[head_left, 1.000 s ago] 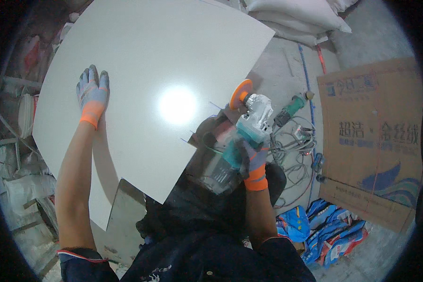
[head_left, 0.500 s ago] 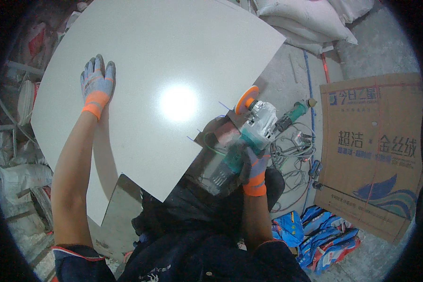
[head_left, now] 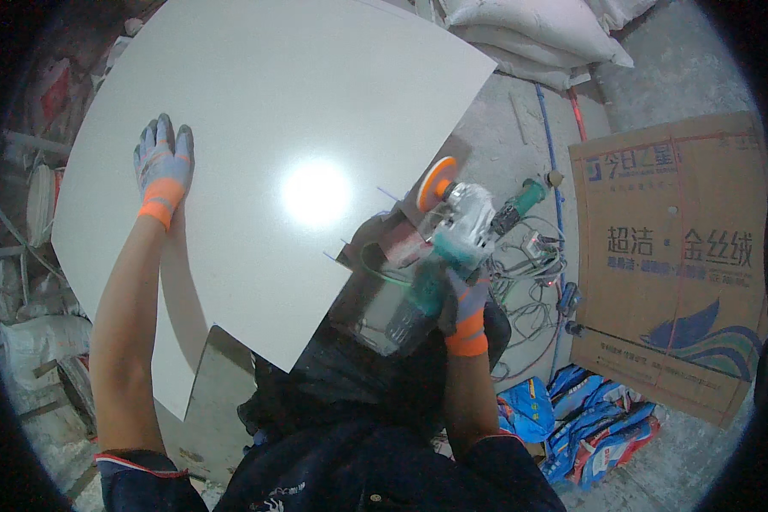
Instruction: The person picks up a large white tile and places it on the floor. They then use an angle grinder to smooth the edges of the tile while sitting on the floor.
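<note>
Little but the viewpoint has shifted. Beside the right edge of the pale tile slab [head_left: 256,111], an angle grinder [head_left: 468,224] is gripped by the right hand [head_left: 467,300]; the left hand [head_left: 162,164] lies flat on the slab, likely steadying it.

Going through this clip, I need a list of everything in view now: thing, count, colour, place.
Panel: 1, off-white, left and centre
Power tool: 1, teal and silver, in the right hand
Disc: 1, orange, on the power tool's head
Second tool: 1, green and dark, on the floor
Cables: tangled, uncountable, mostly grey, right of centre
Cardboard: 1 piece, brown with blue print, far right
Sacks: several, white, top right
Plastic packaging: several pieces, mainly blue, lower right
Left hand: 1, grey-and-orange glove, on the panel
Right hand: 1, matching glove, gripping the power tool
</note>
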Tool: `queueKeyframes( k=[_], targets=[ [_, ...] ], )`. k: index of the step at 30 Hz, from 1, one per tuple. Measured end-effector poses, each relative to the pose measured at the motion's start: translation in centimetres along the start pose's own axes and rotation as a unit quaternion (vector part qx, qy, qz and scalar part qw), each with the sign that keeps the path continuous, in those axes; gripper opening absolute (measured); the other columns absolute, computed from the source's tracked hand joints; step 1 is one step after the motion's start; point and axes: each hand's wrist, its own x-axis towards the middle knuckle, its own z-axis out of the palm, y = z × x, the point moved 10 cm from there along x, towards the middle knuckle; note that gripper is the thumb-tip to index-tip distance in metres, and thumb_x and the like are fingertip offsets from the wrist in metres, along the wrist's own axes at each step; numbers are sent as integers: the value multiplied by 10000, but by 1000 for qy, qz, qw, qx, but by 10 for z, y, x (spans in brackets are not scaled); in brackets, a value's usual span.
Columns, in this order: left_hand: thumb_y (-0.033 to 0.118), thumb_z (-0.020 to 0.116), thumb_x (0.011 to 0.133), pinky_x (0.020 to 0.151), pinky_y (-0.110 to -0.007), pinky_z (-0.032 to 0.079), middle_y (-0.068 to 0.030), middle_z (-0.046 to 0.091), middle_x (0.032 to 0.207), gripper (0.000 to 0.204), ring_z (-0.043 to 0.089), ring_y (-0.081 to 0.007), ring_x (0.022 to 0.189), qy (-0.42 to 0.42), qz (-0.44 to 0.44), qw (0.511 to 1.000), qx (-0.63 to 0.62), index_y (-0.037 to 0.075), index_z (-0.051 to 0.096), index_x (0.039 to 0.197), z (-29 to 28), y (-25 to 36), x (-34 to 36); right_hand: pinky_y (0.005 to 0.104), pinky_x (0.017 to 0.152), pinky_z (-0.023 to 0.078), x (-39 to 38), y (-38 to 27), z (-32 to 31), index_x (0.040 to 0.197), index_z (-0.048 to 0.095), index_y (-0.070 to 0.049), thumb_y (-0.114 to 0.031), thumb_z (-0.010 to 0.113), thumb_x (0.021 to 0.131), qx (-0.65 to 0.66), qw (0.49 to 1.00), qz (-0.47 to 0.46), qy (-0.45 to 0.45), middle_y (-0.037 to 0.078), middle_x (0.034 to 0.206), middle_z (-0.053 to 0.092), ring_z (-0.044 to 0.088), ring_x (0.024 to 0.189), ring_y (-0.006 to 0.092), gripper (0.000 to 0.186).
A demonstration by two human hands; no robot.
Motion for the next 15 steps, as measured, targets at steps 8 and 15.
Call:
queueKeyframes(
  k=[8,15],
  targets=[
    [431,315,866,1054,-350,133,-123,276,1363,564,204,-257,1280,5,11,1000,-12,96,293,1319,1,0,0,330,753,480,6,-11,4,1090,496,20,-87,654,706,86,995,11,41,157,1043,563,560,940,221,428],
    [420,329,865,1056,-352,132,-127,279,1361,564,208,-258,1278,-4,10,1000,-3,91,286,1322,2,-1,2,335,654,508,34,-47,21,1065,488,16,-53,580,769,203,978,44,-7,144,869,581,597,732,241,318]
  ],
)
